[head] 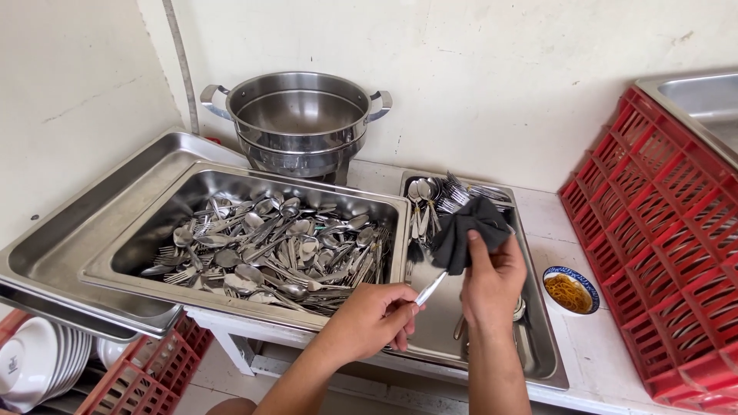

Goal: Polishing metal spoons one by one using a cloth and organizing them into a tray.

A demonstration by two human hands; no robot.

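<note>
A slim steel utensil ran upward from the left hand, whose fingers were closed around its handle, and its upper end vanished into a dark grey cloth, so what kind of utensil it was could not be told. The right hand had its fingers clamped on that crumpled cloth, bunching it over the hidden end, above a shallow steel tray with a few forks and spoons at its far end. To the left sat a deep steel pan heaped with tangled cutlery, nested over a larger pan. Behind stood a round two-handled steel pot against a cream wall. The white counter also carried a small blue-rimmed bowl and a red plastic crate; white plates were stacked lower left.
</note>
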